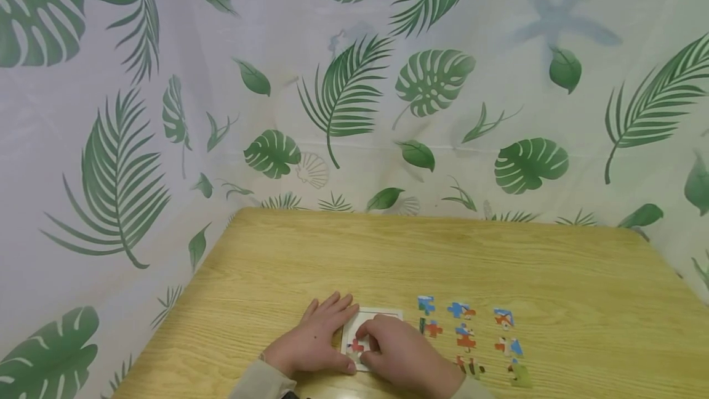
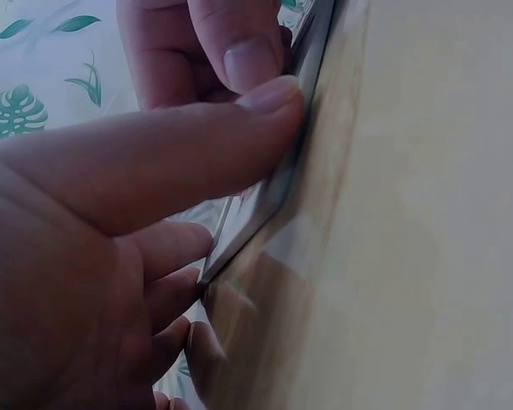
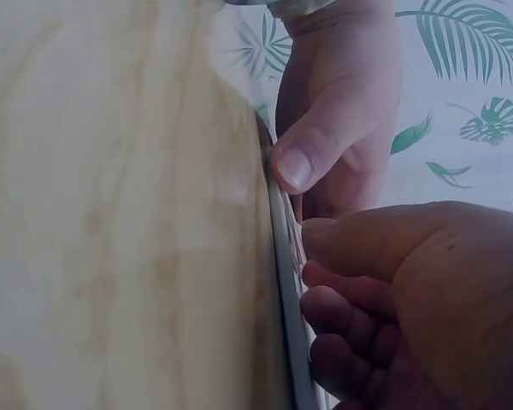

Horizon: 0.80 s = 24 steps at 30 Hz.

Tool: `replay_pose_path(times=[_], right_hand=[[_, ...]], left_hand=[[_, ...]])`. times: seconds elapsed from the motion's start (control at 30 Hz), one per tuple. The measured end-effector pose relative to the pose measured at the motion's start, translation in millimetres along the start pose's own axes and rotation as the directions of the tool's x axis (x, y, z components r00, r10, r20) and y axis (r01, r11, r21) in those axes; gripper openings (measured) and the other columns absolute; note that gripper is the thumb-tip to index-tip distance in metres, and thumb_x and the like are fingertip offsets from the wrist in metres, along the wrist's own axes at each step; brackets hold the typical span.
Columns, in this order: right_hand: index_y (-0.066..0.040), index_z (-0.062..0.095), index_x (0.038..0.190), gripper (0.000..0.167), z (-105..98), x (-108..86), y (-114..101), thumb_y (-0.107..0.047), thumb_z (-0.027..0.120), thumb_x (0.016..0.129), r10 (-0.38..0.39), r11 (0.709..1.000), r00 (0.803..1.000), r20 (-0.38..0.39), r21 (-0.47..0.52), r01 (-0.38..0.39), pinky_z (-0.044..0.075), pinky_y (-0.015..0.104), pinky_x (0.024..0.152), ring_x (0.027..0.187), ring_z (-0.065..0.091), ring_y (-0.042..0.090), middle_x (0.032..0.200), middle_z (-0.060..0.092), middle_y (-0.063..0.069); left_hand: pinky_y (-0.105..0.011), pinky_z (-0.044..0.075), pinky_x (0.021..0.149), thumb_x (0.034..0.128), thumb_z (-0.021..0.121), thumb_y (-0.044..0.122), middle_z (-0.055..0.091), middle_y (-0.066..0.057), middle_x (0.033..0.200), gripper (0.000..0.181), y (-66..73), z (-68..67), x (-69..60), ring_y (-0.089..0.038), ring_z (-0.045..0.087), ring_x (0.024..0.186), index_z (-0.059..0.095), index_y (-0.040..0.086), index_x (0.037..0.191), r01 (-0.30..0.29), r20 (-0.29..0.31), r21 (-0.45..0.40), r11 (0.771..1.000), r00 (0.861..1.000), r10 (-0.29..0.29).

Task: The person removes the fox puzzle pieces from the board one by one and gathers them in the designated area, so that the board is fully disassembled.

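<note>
A shallow white puzzle tray [image 1: 382, 311] lies near the table's front in the head view. My left hand [image 1: 316, 340] rests at its left side with fingers spread, and the thumb touches the near edge. In the left wrist view that thumb [image 2: 197, 158] lies straight along the tray's edge. Over the tray, my right hand [image 1: 401, 353] has curled fingers, with thumb and forefinger at a red-and-white puzzle piece [image 1: 356, 346] in the lower left part. In the right wrist view the right hand's thumb [image 3: 368, 239] meets the tray surface; the piece is mostly hidden there.
Several loose puzzle pieces lie in rough columns right of the tray, among them a blue-and-green piece [image 1: 426, 305], a red piece [image 1: 434, 329] and a green piece [image 1: 519, 374]. The wooden table [image 1: 332, 245] meets a leaf-patterned curtain [image 1: 354, 159] at its far and left edges.
</note>
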State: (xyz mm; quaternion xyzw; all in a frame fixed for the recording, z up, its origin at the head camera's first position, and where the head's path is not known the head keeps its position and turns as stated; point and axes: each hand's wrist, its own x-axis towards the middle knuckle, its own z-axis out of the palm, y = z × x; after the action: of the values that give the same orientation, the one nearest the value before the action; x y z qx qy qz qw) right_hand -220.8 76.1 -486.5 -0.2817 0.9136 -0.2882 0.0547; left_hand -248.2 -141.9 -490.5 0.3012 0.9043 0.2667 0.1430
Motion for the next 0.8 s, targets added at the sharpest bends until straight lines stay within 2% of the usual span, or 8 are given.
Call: replay_pose_path(times=[0.23, 0.53, 0.8], right_hand=[[-0.015, 0.074, 0.107, 0.02, 3.2, -2.0, 1.8, -0.021, 0.074, 0.088, -0.001, 1.0, 1.0, -0.005, 0.004, 0.001, 0.038, 0.024, 0.06, 0.065, 0.043, 0.003, 0.072, 0.047, -0.013], [-0.015, 0.073, 0.107, 0.02, 6.0, -2.5, -1.9, -0.018, 0.072, 0.087, -0.046, 0.999, 0.998, -0.037, -0.005, 0.046, 0.039, 0.023, 0.062, 0.066, 0.043, 0.003, 0.072, 0.046, -0.014], [-0.014, 0.072, 0.103, 0.017, 7.0, -2.0, -2.9, -0.02, 0.073, 0.087, -0.014, 1.0, 0.999, -0.049, -0.008, 0.014, 0.039, 0.023, 0.061, 0.064, 0.043, 0.002, 0.072, 0.046, -0.014]], left_hand=[[-0.059, 0.004, 0.12, 0.0759, 0.082, 0.053, 0.023, -0.006, 0.166, 0.103, 2.0, -0.2, -0.8, -0.029, 0.011, 0.154, 0.036, 0.012, 0.159, 0.009, 0.007, 0.003, 1.0, 1.0, -0.009], [-0.059, 0.003, 0.12, 0.076, 0.082, 0.052, 0.022, -0.006, 0.167, 0.103, 1.2, 1.3, -2.0, -0.029, 0.01, 0.154, 0.036, 0.011, 0.159, 0.012, 0.001, -0.003, 1.0, 1.0, -0.012], [-0.059, 0.003, 0.12, 0.0748, 0.083, 0.051, 0.023, -0.006, 0.166, 0.104, 0.7, 1.7, -0.4, -0.029, 0.01, 0.154, 0.036, 0.01, 0.158, 0.006, -0.004, -0.001, 1.0, 1.0, -0.006]])
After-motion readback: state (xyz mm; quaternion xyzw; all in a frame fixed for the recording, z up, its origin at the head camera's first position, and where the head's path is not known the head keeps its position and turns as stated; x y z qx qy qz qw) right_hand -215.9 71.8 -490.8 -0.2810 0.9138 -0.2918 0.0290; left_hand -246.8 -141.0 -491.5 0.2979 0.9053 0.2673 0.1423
